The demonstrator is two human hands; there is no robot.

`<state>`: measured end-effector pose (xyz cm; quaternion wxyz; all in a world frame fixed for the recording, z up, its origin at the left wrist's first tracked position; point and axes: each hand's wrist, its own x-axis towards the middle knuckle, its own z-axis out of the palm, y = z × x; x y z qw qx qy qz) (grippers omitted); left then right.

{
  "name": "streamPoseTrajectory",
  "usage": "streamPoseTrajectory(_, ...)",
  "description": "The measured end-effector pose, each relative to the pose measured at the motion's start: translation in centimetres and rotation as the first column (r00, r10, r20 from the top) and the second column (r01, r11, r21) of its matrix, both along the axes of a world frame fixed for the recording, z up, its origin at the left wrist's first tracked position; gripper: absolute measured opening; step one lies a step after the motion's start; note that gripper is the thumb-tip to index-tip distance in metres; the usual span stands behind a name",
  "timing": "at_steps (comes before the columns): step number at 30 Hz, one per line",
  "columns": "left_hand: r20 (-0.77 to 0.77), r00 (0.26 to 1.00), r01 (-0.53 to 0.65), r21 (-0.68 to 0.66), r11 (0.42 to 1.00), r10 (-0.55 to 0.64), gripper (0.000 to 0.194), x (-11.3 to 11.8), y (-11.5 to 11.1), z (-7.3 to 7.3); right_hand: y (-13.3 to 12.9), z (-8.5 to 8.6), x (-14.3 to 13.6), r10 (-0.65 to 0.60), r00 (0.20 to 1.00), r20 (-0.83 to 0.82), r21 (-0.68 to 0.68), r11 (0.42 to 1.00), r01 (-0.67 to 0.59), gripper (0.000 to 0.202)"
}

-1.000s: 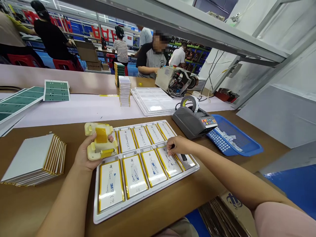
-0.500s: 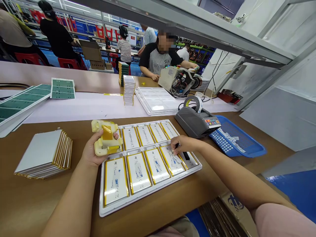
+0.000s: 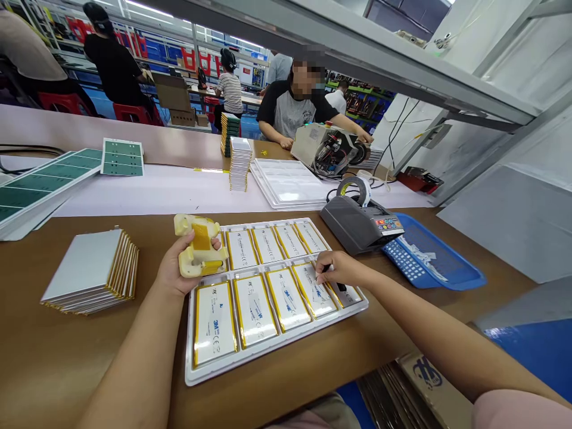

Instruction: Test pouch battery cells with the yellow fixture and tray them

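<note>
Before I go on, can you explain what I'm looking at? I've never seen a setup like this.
There's no robot here: these are a person's bare hands, seen from a camera worn on the head, looking forward and down.

The left hand holds a cream-yellow block. The right hand is over a white tray, with a dark object in its fingers, too hidden to name.

The tray holds two rows of flat, yellow-edged packs. It sits on a brown bench. To its left is a stack of white slabs; to its right, a grey tape dispenser and a blue basket. Someone else sits across the bench, beside an open-sided machine.
</note>
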<state>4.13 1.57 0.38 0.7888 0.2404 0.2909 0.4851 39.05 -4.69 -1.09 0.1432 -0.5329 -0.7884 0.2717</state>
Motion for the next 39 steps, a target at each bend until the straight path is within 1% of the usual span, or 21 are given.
streamPoseTrajectory(4,0.004,1.000,0.011,-0.014,1.000,-0.011,0.032,0.0,-0.1,0.1,-0.4,-0.6,0.2,-0.077,0.996,-0.049,-0.032,0.997,0.076,0.024)
streamPoseTrajectory(9,0.003,1.000,0.016,-0.014,1.000,-0.016,0.030,0.1,-0.3,0.3,-0.2,0.2,0.4,0.018,1.000,-0.024,-0.061,0.998,-0.020,0.022)
streamPoseTrajectory(13,0.036,0.999,-0.034,-0.043,0.998,0.036,0.026,0.1,-0.2,0.3,0.2,0.5,0.2,-0.025,0.999,-0.036,-0.056,0.998,0.023,0.024)
streamPoseTrajectory(17,0.068,0.996,-0.049,-0.073,0.996,0.054,0.025,0.1,-0.1,0.2,0.2,0.1,0.0,0.035,0.999,-0.027,-0.148,0.988,-0.039,0.026)
streamPoseTrajectory(18,0.071,0.996,-0.049,-0.069,0.996,0.054,0.026,0.2,-0.1,0.2,0.2,0.0,0.0,0.044,0.999,-0.023,-0.150,0.988,-0.047,0.026)
streamPoseTrajectory(19,0.075,0.996,-0.048,-0.063,0.997,0.053,0.028,0.2,-0.1,0.3,0.1,-0.1,0.0,0.038,0.999,-0.024,-0.132,0.990,-0.040,0.025)
streamPoseTrajectory(22,0.084,0.995,-0.044,-0.046,0.998,0.048,0.030,0.2,-0.3,0.5,0.2,-0.3,0.3,-0.036,0.999,-0.037,-0.039,0.999,0.034,0.023)
streamPoseTrajectory(24,0.086,0.996,-0.032,-0.036,0.999,0.035,0.029,0.3,-0.3,0.6,0.3,-0.2,0.4,-0.049,0.998,-0.035,-0.038,0.998,0.047,0.023)
streamPoseTrajectory(27,0.068,0.998,-0.006,-0.021,1.000,0.008,0.026,0.3,-0.4,0.7,0.4,0.0,0.5,0.021,0.999,-0.031,-0.102,0.995,-0.024,0.025)
streamPoseTrajectory(29,0.054,0.999,0.001,-0.009,1.000,-0.001,0.025,0.2,-0.3,0.6,0.3,0.1,0.5,0.052,0.998,-0.039,-0.119,0.991,-0.056,0.026)
streamPoseTrajectory(35,0.056,0.998,-0.010,-0.025,1.000,0.011,0.022,0.0,-0.1,0.3,-0.1,0.4,0.1,0.053,0.998,-0.028,-0.046,0.997,-0.054,0.025)
streamPoseTrajectory(39,0.063,0.998,0.000,0.007,1.000,-0.001,0.022,0.0,-0.1,0.2,-0.1,1.1,-0.2,0.136,0.991,0.000,-0.090,0.987,-0.136,0.024)
